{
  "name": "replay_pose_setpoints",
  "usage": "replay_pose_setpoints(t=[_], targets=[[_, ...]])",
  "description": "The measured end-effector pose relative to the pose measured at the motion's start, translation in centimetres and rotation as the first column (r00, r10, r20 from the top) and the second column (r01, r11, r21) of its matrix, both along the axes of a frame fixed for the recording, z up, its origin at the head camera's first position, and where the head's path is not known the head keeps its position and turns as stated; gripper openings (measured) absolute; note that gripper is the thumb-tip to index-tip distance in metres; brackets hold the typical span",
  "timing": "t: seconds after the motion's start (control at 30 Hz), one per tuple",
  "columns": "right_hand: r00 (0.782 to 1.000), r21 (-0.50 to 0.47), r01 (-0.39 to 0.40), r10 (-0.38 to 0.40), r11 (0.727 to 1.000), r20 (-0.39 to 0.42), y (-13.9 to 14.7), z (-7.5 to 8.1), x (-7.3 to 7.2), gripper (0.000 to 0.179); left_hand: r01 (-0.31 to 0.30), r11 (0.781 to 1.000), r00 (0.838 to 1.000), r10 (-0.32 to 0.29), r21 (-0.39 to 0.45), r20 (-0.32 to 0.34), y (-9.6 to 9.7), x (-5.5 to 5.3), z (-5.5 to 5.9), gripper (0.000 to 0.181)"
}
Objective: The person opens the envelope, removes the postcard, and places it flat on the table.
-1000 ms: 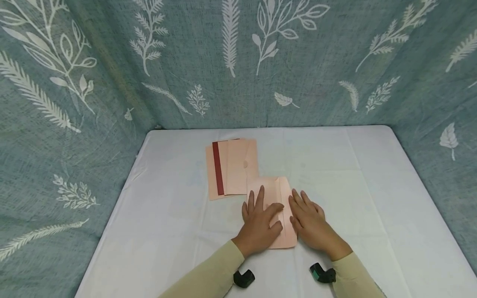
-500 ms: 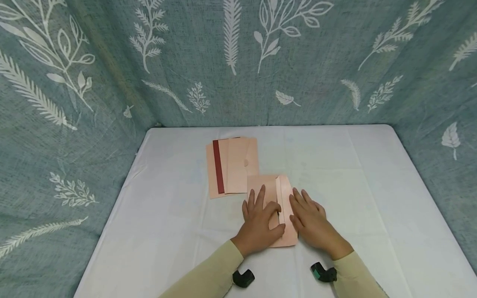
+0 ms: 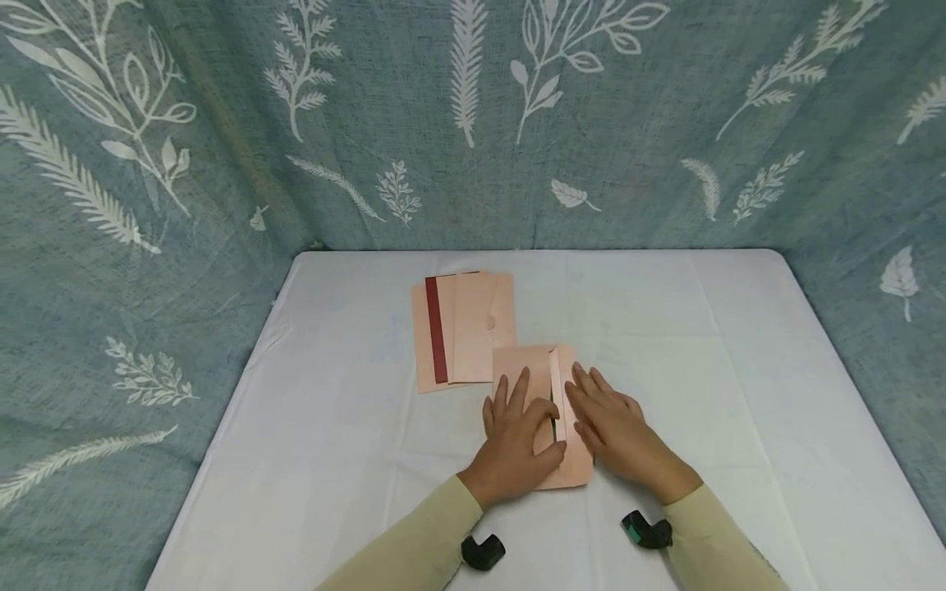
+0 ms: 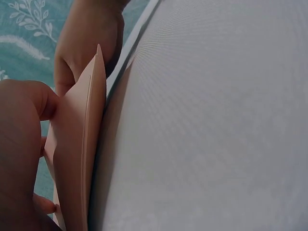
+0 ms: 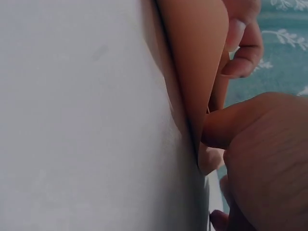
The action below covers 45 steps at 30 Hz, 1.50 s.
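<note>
A peach paper envelope [image 3: 575, 472] lies flat on the white table beneath both hands, its long flap on the right side standing a little raised. Through the slit beside the flap a thin dark green strip shows. My left hand [image 3: 512, 460] rests on the envelope with three fingers spread straight; its index finger and thumb bend toward the slit. My right hand [image 3: 626, 439] lies over the envelope's right edge, fingers straight and fingertips on the flap. In the right wrist view, the right thumb touches the envelope [image 5: 192, 53] at its edge.
Several similar peach envelopes [image 3: 473, 328], one with a dark red stripe [image 3: 437, 328], lie overlapped just behind the worked one. A white cloth covers the table [image 3: 332, 460]. A green leaf-patterned curtain [image 3: 636, 197] hangs behind and at both sides.
The slit beside the flap has widened, and dark green now shows in it. My right hand has slid left and slightly away from me, onto the flap. The left index finger is more bent.
</note>
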State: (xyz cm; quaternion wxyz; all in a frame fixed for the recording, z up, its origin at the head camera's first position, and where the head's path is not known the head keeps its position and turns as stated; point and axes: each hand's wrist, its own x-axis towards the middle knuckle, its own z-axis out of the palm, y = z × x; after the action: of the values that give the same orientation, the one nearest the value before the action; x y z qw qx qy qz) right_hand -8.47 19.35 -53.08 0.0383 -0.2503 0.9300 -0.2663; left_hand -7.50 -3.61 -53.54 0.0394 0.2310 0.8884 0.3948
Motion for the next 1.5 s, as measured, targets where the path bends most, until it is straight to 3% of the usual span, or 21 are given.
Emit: replay_pose_setpoints(t=[0.2,0.63,0.87,1.5], targets=[[0.997,0.036,-0.062,0.064,0.997,-0.034,-0.7,0.1,-0.6,0.054,-0.001,1.000,1.000,0.001,0.009,0.001,0.0,0.0,-0.1,0.030],[0.993,0.037,-0.110,0.111,0.993,-0.027,-1.0,1.0,-0.7,0.044,-0.006,1.000,0.999,0.005,0.030,0.047,0.1,0.1,0.3,0.028],[0.993,0.082,-0.113,0.114,0.990,-0.009,-1.0,0.9,-0.7,0.043,-0.010,0.999,0.999,0.008,0.031,0.053,0.1,0.1,0.5,0.028],[0.995,0.039,-0.102,0.102,0.994,-0.012,-0.7,0.3,-0.6,0.048,-0.012,0.999,0.998,0.009,0.047,0.060,0.2,0.1,0.4,0.023]])
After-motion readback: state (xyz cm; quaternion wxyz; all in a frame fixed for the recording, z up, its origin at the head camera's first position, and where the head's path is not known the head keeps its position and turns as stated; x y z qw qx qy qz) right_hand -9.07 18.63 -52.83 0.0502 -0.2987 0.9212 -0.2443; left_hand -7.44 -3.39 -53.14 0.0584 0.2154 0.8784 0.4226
